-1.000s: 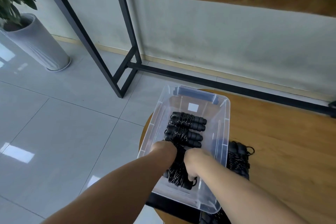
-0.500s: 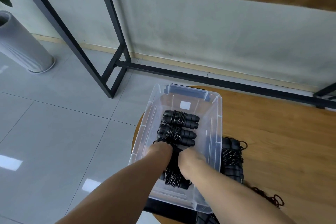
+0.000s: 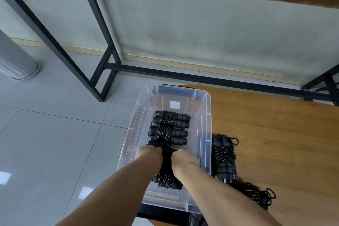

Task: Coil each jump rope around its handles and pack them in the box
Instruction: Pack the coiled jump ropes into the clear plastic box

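Beside the wooden tabletop (image 3: 275, 134), both hands, left hand (image 3: 151, 154) and right hand (image 3: 184, 158), had stayed clamped on the black coiled jump rope (image 3: 166, 170), seating it lower in the clear plastic box (image 3: 208, 115).

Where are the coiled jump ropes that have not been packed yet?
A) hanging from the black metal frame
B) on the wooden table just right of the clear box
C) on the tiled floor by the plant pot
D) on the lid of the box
B: a stack of coiled ropes lies on the wooden table against the right wall of the clear box.
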